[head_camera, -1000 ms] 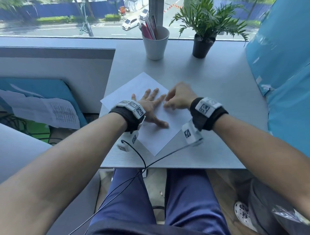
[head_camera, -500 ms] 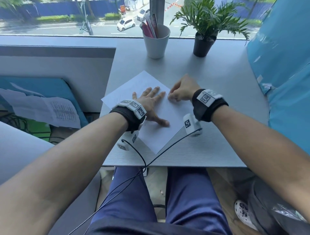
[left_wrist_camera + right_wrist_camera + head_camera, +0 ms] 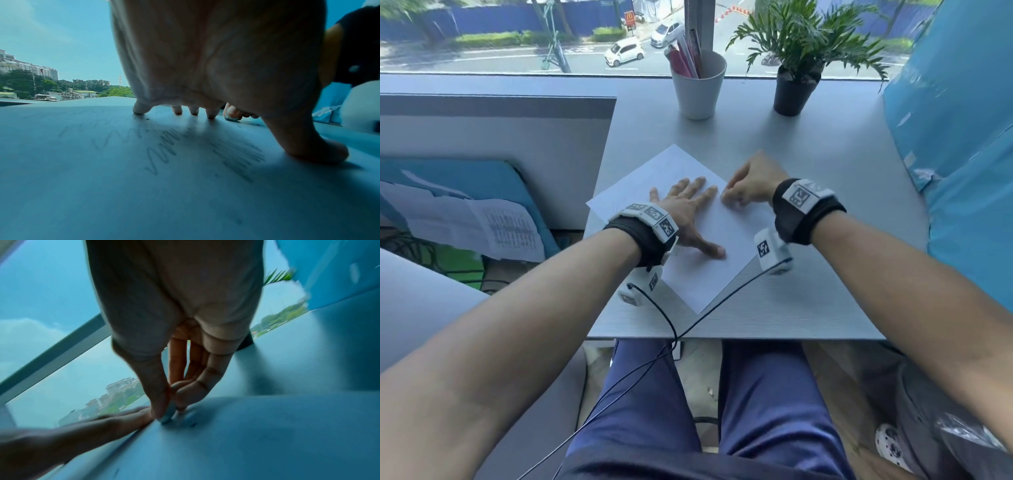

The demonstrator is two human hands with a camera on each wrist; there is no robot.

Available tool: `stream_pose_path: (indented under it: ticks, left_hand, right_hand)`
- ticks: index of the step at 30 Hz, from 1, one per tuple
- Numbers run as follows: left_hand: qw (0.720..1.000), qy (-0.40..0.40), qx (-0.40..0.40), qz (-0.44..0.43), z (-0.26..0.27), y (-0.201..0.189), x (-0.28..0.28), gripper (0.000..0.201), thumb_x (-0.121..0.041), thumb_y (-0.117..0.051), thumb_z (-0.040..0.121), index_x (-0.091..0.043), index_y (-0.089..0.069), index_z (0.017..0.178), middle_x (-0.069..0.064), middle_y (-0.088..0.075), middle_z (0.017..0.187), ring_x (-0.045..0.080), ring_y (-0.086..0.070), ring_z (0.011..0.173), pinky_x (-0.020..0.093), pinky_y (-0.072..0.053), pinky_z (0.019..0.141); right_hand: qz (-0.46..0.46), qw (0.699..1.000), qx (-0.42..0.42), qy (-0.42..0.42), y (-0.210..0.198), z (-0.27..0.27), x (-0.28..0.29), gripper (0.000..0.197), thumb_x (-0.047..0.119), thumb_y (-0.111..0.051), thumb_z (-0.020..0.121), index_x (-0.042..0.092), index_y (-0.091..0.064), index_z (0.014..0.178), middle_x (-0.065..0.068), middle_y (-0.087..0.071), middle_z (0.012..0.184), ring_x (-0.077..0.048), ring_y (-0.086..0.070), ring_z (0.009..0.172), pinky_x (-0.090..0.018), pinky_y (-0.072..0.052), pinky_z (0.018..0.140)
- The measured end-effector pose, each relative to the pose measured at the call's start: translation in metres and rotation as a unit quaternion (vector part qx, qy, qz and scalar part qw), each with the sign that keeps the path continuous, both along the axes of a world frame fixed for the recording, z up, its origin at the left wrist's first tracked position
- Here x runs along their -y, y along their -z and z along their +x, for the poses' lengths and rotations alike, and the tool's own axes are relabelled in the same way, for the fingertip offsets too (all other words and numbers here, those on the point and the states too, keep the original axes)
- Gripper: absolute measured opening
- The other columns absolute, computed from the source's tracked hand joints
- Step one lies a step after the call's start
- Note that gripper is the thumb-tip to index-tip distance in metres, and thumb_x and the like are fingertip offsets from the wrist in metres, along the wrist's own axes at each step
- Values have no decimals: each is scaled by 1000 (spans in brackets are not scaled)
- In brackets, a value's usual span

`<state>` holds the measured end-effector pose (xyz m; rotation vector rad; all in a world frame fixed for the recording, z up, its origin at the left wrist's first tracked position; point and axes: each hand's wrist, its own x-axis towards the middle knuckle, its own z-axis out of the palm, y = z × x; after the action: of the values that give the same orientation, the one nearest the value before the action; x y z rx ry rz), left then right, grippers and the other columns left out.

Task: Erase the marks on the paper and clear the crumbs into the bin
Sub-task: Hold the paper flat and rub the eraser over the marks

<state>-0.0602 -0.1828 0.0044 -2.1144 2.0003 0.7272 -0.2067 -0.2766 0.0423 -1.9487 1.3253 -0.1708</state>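
A sheet of paper (image 3: 698,240) lies turned like a diamond on the grey tabletop (image 3: 825,301), one corner pointing at the near edge, the whole sheet toward the left side. The left hand (image 3: 685,212) lies flat on it, fingers straight and spread, thumb stretched toward the near side, pressing the sheet down. Pencil marks (image 3: 201,155), wavy scribbles and hatching, show on the paper under and before this palm in the left wrist view. Just right of the left fingertips, near the sheet's right corner, the right hand (image 3: 750,185) has its thumb and fingers pinched round a small eraser (image 3: 167,416) whose tip touches the paper. A few dark crumbs (image 3: 255,124) lie on the sheet beside the eraser. Farther on, at the tabletop's far edge by the window, stand a white cup (image 3: 698,92) holding pens and, to its right, a potted plant (image 3: 794,85).
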Motion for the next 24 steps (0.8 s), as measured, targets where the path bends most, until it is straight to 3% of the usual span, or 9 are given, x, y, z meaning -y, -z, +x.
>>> stream_pose_path:
  ticks: [2,5,9,12,14,17,19,21,24]
  left_hand:
    - [1000,-1,3,2,0,-1,0,143,-93,-64,45,-39,9,155,-14,20,162,15,19,150,67,8,113]
    - [1000,4,4,8,0,-1,0,143,-94,-61,45,-38,10,155,-14,23,161,15,21,149,67,9,112]
    - [1000,3,3,8,-2,-2,-1,141,-92,-64,48,-39,12,155,-14,23,161,16,21,149,68,9,113]
    - [1000,3,1,10,-1,-3,-1,141,-92,-63,49,-38,12,155,-13,24,161,16,22,149,67,10,113]
    - [1000,5,-2,12,-1,-3,-2,141,-93,-63,48,-38,12,155,-13,24,161,15,23,148,67,10,113]
    - [1000,-1,-6,3,-2,-2,-2,141,-92,-64,48,-38,12,155,-13,22,162,15,21,149,67,9,113]
    - [1000,-3,-5,1,-1,-2,-2,142,-92,-63,48,-37,12,155,-13,22,162,16,21,149,67,9,113]
    - [1000,2,-5,3,-1,-1,0,144,-94,-61,46,-38,14,154,-12,23,162,17,22,149,69,9,112]
    - [1000,0,-12,5,-2,-1,-2,143,-94,-62,45,-39,13,154,-13,23,161,16,22,149,67,10,113]
  right_hand:
    - [-17,1000,1,0,0,4,-4,10,10,-83,62,14,-76,67,0,-66,54,-9,-60,45,-20,-49,51]
    - [10,997,-9,-78,2,8,-22,12,8,-84,62,14,-75,67,3,-66,55,-7,-61,44,-18,-51,48]
    - [14,1000,9,12,-1,6,1,11,9,-84,62,9,-78,72,-2,-68,55,-17,-67,57,-24,-56,57]
    - [1,999,4,-49,3,11,-19,11,6,-82,64,9,-76,72,0,-66,56,-12,-61,47,-19,-50,49]
    - [29,997,2,-71,4,8,-25,11,5,-82,64,8,-77,73,-1,-67,58,-10,-61,46,-21,-52,51]
    - [17,999,28,28,2,1,-2,14,9,-83,57,8,-78,70,-8,-71,62,-14,-64,51,-33,-62,62]
    - [-5,999,26,34,4,5,-9,13,10,-82,58,8,-77,70,-5,-71,61,-11,-63,49,-28,-60,57]
    - [13,999,16,-33,7,8,-30,11,7,-82,63,6,-77,74,1,-68,58,-4,-60,42,-19,-52,49]
    - [28,999,28,-14,7,3,-21,13,8,-83,61,6,-78,73,-2,-70,59,-10,-64,49,-26,-57,57]
